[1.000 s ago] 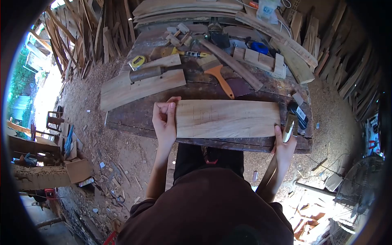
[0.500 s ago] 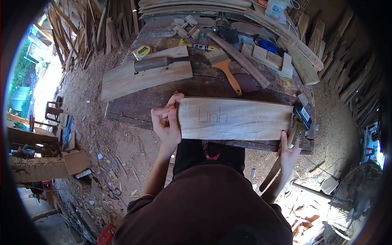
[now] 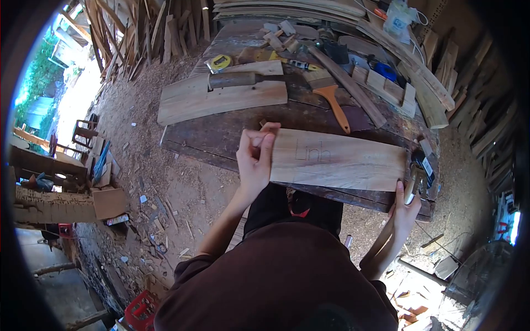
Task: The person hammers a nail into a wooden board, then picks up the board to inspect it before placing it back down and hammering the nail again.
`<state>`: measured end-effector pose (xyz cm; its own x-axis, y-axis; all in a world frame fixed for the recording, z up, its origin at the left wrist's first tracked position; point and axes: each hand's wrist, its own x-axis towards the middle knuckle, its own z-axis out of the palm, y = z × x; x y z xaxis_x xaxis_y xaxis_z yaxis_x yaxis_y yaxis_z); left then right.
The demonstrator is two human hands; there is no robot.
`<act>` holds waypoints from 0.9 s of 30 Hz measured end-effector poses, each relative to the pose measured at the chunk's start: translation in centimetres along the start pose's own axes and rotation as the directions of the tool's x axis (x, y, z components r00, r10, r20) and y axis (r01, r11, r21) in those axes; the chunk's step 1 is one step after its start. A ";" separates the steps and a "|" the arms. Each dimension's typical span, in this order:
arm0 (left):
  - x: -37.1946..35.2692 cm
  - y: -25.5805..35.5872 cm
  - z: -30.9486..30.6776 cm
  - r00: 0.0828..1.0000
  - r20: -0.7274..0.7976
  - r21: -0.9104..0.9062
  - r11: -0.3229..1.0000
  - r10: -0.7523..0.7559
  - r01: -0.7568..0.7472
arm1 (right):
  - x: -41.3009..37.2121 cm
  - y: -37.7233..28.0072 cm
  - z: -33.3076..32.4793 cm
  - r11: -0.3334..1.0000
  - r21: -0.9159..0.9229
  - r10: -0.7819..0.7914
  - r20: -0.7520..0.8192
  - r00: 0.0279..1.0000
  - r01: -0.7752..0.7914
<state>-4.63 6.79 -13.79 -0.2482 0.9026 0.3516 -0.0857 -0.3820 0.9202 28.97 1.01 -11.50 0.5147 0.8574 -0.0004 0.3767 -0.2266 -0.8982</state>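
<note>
A pale wooden board [image 3: 339, 160] with thin lettering, blurred now, lies across the bench's near edge. At its left end, my left hand [image 3: 256, 157] has curled fingers, with thumb and fingertips at the edge. My right hand [image 3: 406, 208] pinches the lower right corner, thumb on the face and the other fingers partly hidden. Beside that hand is a curved tool [image 3: 413, 185], its shape unclear. A dark and blue object [image 3: 424, 164] sits just beyond it.
On the bench [image 3: 204, 135] are another board [image 3: 182, 103], a wooden-handled tool [image 3: 232, 80], a tape measure [image 3: 221, 62], a brush [image 3: 335, 107], a long strip [image 3: 353, 91] and wood blocks [image 3: 383, 85]. Stacked planks [image 3: 281, 10] stand behind. Chips litter the floor.
The view has shifted, so the bench and its items appear farther right. The board looks tilted down more to the right. Both hands remain at its ends.
</note>
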 end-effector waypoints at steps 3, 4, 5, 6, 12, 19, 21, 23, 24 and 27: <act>-0.3 -0.2 0.2 0.997 -0.005 -0.053 0.996 -0.071 0.070 | 0.2 -0.3 0.1 1.000 -0.026 0.003 -0.013 1.000 -0.004; -0.4 -0.2 0.1 0.997 -0.002 -0.080 0.993 -0.082 0.081 | 0.1 -0.5 0.2 1.000 -0.006 -0.012 -0.039 0.999 0.012; -0.4 -0.2 0.0 0.996 -0.002 -0.080 0.993 -0.087 0.087 | 0.2 -0.6 0.1 0.999 -0.040 -0.002 -0.043 0.999 0.000; -0.3 0.0 -0.1 0.997 0.014 -0.033 0.997 -0.075 0.075 | 0.3 -0.4 0.0 0.999 -0.044 0.003 -0.043 0.999 -0.005; 2.6 1.3 -1.4 0.976 0.219 0.326 0.942 0.013 -0.086 | 0.7 -0.4 -0.6 0.993 -0.028 0.116 0.016 0.993 -0.116; 3.7 -0.3 -0.8 0.955 0.294 0.294 0.954 -0.032 -0.059 | 0.4 -0.8 -0.1 0.997 -0.013 0.070 0.003 0.998 -0.070; 3.6 -0.9 -0.9 0.955 0.292 0.252 0.967 -0.053 -0.023 | 0.3 -0.9 -0.2 0.997 -0.019 0.080 0.016 0.997 -0.079; 3.6 -1.1 -0.9 0.955 0.287 0.211 0.978 -0.073 0.012 | 0.3 -1.0 -0.2 0.996 -0.025 0.087 0.034 0.996 -0.086; 3.6 -1.1 -0.8 0.955 0.289 0.212 0.977 -0.071 0.008 | 0.3 -1.0 -0.1 0.996 -0.027 0.089 0.026 0.996 -0.088; 3.8 -0.6 -0.7 0.951 0.304 0.244 0.970 -0.062 -0.014 | 0.3 -1.0 -0.1 0.996 -0.035 0.085 0.016 0.996 -0.084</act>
<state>-6.21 10.30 -13.14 0.0624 0.9422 0.3293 0.1555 -0.3351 0.9292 28.79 1.44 -10.52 0.5328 0.8421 -0.0837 0.3583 -0.3140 -0.8792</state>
